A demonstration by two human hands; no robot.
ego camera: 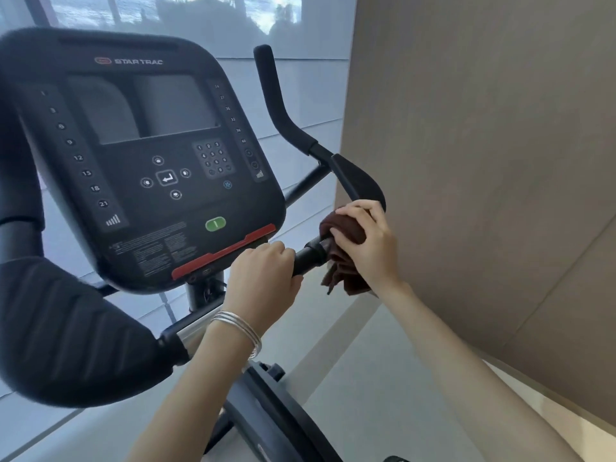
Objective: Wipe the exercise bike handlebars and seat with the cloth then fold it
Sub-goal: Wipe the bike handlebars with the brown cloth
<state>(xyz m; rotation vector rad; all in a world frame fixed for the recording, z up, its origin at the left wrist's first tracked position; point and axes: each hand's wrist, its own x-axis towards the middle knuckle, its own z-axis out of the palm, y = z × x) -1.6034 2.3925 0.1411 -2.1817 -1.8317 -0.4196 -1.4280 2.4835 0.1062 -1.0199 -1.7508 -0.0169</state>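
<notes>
**Wiping R side of handlebars; seat & fold still to do**

Nearest: both forearms reach in from the bottom edge, bangles point(238, 328) on the L wrist. Below them a bit of bike frame point(266, 411) shows. The big L pad point(66, 328) sits low left, no hand or cloth on it.

L hand point(263, 275) is wrapped round the bar point(310, 256) just under the console, fingers point(283, 250) curled tight together on it. Looks like a steadying hold.

Just beyond, touching the same bar, is the cloth point(343, 271): dark red-brown, bunched round the bar end, loose tail hanging below. R hand point(370, 241) clamps it there, fingers point(356, 210) curled close together over the top. A thumb tip shows pressed into the cloth on the near side.

Step, as I read it: mid-wipe on the R handlebar, early in the job. Can't tell which parts are already done. Next move prob. needs the R hand to keep the squeeze and slide the cloth along, up past the R pad point(360, 181) toward the horn point(271, 91). Then L side, then seat, then fold. L hand would need to shift off for its own patch to be reached. Seat not in view.

Farther: console point(143, 145), screen dark, green button and red strip at its lower edge. Behind it a window point(200, 15) w/ blind, and a tan wall point(483, 128) close on the R.

Containers: none seen, so no contents to report.
</notes>
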